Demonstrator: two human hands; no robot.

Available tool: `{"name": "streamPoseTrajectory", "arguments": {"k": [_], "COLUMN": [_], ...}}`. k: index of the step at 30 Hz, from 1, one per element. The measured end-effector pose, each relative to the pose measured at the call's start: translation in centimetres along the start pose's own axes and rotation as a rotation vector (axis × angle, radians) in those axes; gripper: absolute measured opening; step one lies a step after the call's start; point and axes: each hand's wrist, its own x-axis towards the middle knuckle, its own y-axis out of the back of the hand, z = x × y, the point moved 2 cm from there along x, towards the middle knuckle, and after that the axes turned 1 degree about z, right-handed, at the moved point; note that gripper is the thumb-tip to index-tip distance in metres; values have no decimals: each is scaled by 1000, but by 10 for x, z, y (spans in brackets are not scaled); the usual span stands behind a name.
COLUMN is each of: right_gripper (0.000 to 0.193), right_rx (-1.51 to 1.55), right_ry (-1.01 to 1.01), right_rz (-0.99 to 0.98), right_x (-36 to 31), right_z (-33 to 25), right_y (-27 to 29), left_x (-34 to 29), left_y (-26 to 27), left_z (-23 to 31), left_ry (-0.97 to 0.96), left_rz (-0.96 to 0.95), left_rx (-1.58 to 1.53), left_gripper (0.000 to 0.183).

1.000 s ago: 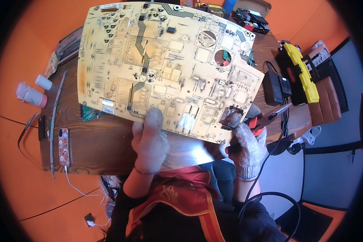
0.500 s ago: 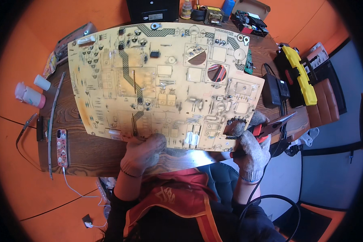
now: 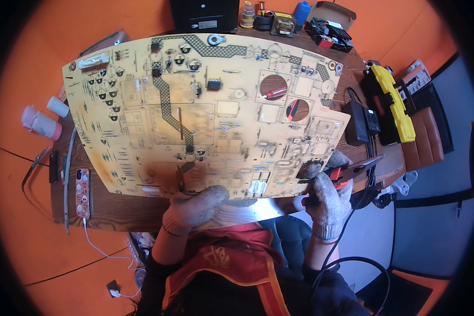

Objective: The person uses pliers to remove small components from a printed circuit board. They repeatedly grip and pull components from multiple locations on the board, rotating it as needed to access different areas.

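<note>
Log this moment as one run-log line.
left hand: grips circuit board near edge | right hand: holds red-handled tool at board's right corner | board: above wooden table

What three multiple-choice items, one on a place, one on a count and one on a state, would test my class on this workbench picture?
1. Where does the phone lie?
A. on the table's left part
B. on the circuit board
C. on the floor

2. How many round holes does the circuit board have near its right end?
A. none
B. two
C. five

3. How is the board held?
A. flat on the table, untouched
B. by the right hand alone
C. lifted, with the left hand gripping its near edge

Answers: 1 A, it rests on the wooden table left of the board. 2 B, two cut-outs sit side by side. 3 C, gloved fingers clasp the lower edge; the right hand holds a red-handled tool.
</note>
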Motion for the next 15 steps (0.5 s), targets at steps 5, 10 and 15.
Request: {"name": "streamPoseTrajectory", "arguments": {"k": [5, 10, 15], "right_gripper": [51, 42, 32], "right_rx": [132, 232, 502], "right_ry": [94, 76, 182], "right_rz": [22, 34, -243], "right_x": [0, 4, 13], "right_z": [8, 16, 17], "right_y": [-4, -1, 5], "left_x": [2, 7, 9], "left_y": [-2, -9, -11], "left_z": [-3, -2, 4], "left_ry": [-14, -65, -151], "left_rz": [-27, -44, -58], "left_rx": [-80, -187, -277], "left_gripper": [46, 46, 45]}}
